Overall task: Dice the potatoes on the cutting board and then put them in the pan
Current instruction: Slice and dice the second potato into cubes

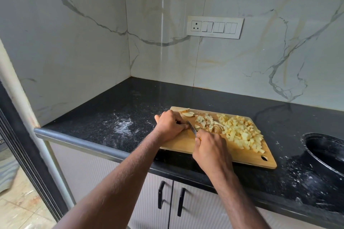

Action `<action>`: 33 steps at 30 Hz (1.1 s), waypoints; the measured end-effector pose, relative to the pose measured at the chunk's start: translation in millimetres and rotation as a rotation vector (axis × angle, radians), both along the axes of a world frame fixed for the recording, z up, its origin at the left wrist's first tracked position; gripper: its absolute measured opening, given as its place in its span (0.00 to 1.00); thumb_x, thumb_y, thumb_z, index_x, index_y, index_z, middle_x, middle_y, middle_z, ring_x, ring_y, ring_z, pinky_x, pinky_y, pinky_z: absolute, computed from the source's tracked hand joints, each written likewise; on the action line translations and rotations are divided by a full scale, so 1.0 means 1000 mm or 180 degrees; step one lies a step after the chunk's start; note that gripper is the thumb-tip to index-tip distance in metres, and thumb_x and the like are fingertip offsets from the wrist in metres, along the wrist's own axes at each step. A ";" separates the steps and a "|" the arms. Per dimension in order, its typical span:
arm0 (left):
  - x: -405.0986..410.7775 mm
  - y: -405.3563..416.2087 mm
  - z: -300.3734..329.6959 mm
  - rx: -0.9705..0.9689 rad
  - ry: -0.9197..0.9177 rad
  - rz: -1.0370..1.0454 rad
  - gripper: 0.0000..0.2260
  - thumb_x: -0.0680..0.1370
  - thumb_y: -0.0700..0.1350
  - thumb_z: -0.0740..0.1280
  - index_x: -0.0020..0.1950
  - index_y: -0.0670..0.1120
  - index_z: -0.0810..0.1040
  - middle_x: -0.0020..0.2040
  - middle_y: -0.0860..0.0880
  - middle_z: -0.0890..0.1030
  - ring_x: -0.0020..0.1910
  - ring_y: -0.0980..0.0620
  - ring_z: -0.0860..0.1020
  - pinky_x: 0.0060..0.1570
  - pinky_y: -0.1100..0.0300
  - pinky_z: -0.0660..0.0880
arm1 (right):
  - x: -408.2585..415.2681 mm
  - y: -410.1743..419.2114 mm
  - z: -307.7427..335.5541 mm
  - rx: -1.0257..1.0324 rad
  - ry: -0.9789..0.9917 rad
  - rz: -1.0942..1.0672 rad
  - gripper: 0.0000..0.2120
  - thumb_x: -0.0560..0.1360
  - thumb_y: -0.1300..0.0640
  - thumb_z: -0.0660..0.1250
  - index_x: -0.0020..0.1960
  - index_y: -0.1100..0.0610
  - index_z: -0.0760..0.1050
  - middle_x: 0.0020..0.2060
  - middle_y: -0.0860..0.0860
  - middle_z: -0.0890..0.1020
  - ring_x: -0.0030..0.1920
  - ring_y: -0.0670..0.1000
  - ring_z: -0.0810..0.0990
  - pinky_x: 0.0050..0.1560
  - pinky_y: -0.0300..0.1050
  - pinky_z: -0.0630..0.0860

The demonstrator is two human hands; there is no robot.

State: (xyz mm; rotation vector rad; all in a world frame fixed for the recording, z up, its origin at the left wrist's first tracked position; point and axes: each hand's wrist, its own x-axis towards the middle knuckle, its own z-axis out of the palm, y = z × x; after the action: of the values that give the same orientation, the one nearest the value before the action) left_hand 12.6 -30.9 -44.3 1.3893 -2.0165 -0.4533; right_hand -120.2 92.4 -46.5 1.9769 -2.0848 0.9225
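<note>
We are still in the dicing step, well along but not done. The cutting board (178,145) lies on the dark desk (115,109), and most of its right half carries a broad heap of diced potato (240,132). The right hand (212,147) is curled round the handle of a knife (192,128), blade angled up and away toward the left hand (170,123), which sits curled over the board's left part, fingertips down beside the blade. What it pins there is mostly hidden; we think it is a small potato piece, but the view does not settle it. A few uncut pieces remain: two or three slices (187,112) at the board's far left corner, and a skin-on chunk (217,128) in the middle, just beside the heap. The pan (323,152) stands to the right, well apart from the board and cut off by the frame edge; nothing shows inside the part we can see. We judge the next move is more short cuts through the piece under the left hand, fingers kept tucked back from the edge, then the far slices and the chunk drawn in. Only after that does the transfer come, and it calls for carrying or sliding the board over to the pan without spilling cubes onto the desk.
</note>
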 end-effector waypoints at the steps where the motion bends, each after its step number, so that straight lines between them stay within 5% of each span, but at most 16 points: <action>1: 0.001 -0.001 -0.001 0.0005 0.0030 -0.0036 0.03 0.73 0.50 0.77 0.39 0.55 0.86 0.38 0.64 0.78 0.51 0.55 0.76 0.62 0.44 0.65 | 0.001 -0.002 0.002 0.0057 0.0017 0.0025 0.06 0.79 0.58 0.67 0.53 0.55 0.81 0.37 0.47 0.81 0.34 0.45 0.76 0.29 0.37 0.74; 5: 0.000 -0.003 -0.003 -0.0054 0.0085 -0.0070 0.02 0.72 0.50 0.77 0.40 0.56 0.87 0.38 0.64 0.79 0.50 0.55 0.77 0.61 0.45 0.65 | 0.001 -0.013 0.009 0.0177 0.0019 0.0001 0.07 0.81 0.56 0.64 0.56 0.53 0.79 0.38 0.46 0.74 0.36 0.43 0.71 0.27 0.34 0.66; 9: -0.001 -0.006 -0.007 -0.0115 0.0130 -0.0055 0.02 0.71 0.49 0.76 0.38 0.55 0.87 0.36 0.64 0.78 0.47 0.56 0.77 0.61 0.45 0.69 | 0.004 -0.011 0.004 0.0139 0.0004 0.0027 0.07 0.81 0.56 0.64 0.55 0.53 0.79 0.40 0.48 0.81 0.36 0.47 0.77 0.31 0.42 0.79; 13: -0.001 -0.003 -0.004 -0.0187 0.0151 -0.0045 0.03 0.73 0.48 0.76 0.42 0.50 0.87 0.37 0.60 0.78 0.45 0.57 0.75 0.51 0.61 0.63 | -0.006 -0.002 -0.005 -0.0139 -0.0068 0.0103 0.04 0.78 0.58 0.68 0.49 0.54 0.82 0.34 0.45 0.79 0.31 0.42 0.73 0.28 0.29 0.66; 17: -0.001 -0.004 -0.007 -0.0254 0.0113 0.0049 0.04 0.71 0.51 0.77 0.44 0.54 0.87 0.42 0.61 0.79 0.48 0.56 0.77 0.59 0.49 0.68 | -0.016 0.003 -0.009 -0.0529 -0.0323 -0.0037 0.03 0.74 0.61 0.71 0.42 0.55 0.83 0.34 0.45 0.83 0.29 0.42 0.75 0.29 0.29 0.67; 23: 0.000 -0.011 -0.011 -0.0167 -0.0181 -0.0365 0.19 0.74 0.50 0.72 0.64 0.61 0.80 0.54 0.57 0.79 0.58 0.53 0.74 0.65 0.40 0.68 | -0.019 0.002 -0.008 -0.0804 -0.0935 -0.0155 0.05 0.72 0.63 0.75 0.39 0.55 0.83 0.33 0.45 0.84 0.30 0.44 0.80 0.29 0.40 0.78; 28: 0.004 -0.011 -0.001 -0.0086 -0.0316 -0.0416 0.12 0.76 0.53 0.73 0.59 0.61 0.83 0.59 0.58 0.80 0.59 0.56 0.73 0.64 0.46 0.63 | -0.020 0.002 -0.006 -0.0824 -0.1045 -0.0579 0.05 0.72 0.63 0.75 0.40 0.55 0.83 0.33 0.46 0.83 0.28 0.39 0.73 0.29 0.27 0.64; 33: 0.009 -0.011 0.008 0.0050 -0.0493 -0.0607 0.08 0.73 0.55 0.76 0.52 0.61 0.85 0.51 0.66 0.78 0.57 0.58 0.73 0.62 0.47 0.62 | -0.019 0.002 -0.005 -0.0619 -0.1122 -0.0727 0.03 0.74 0.61 0.73 0.44 0.53 0.82 0.32 0.41 0.76 0.28 0.35 0.71 0.26 0.26 0.60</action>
State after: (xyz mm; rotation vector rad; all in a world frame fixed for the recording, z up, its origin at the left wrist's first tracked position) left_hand 21.4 -41.8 -36.7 1.2808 -2.2880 -0.4571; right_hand -139.2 94.1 -51.6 1.5319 -2.2297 1.4444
